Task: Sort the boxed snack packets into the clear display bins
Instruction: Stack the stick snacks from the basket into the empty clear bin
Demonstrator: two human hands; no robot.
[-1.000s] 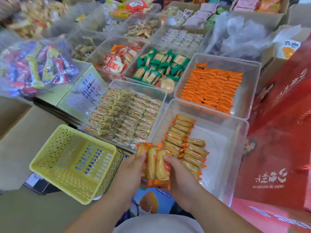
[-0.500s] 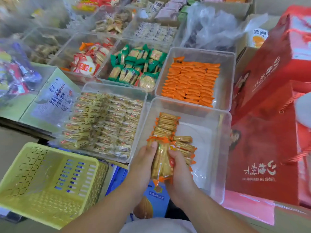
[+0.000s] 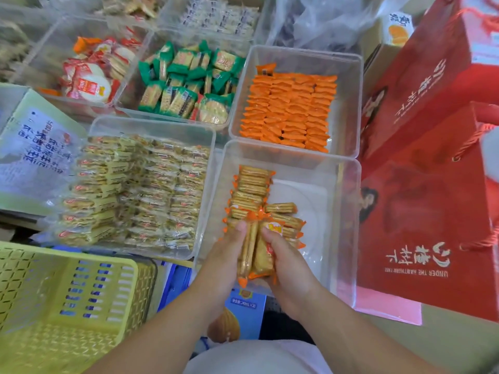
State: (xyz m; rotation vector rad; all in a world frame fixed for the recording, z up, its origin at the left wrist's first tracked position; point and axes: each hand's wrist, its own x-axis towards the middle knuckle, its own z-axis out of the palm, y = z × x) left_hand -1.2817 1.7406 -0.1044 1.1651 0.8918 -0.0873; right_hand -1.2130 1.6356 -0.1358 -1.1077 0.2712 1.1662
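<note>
Both hands work at the near edge of the nearest clear bin (image 3: 347, 211).

- Left grip (image 3: 225, 256): fingers curled round the left side of a bundle of orange-ended cracker packets (image 3: 252, 256), thumb on top.
- Right grip (image 3: 287, 263): fingers wrapped round the bundle's right side, thumb pressing a packet face. The two grips squeeze the bundle between them.
- The bundle stands on end, orange crimps up and down, just inside the bin's front wall. Its upper end touches the stacked packets (image 3: 252, 184) already lying in a row along the bin's left side. A shorter second row (image 3: 282, 209) lies to the right of that one. The right half of the bin floor is bare.

Around it on the surface:
- Left: a bin of yellow-wrapped packets (image 3: 140, 190), tightly filled.
- Behind: a bin of orange packets (image 3: 289, 112) in neat rows.
- Farther back: green packets (image 3: 189, 82) and red-and-white packets (image 3: 91, 76), each in its own bin.
- Near left: a yellow basket (image 3: 67, 306).
- Right: red gift bags (image 3: 432, 211), upright against the bins.
- Below the hands: a blue carton (image 3: 243, 311).
</note>
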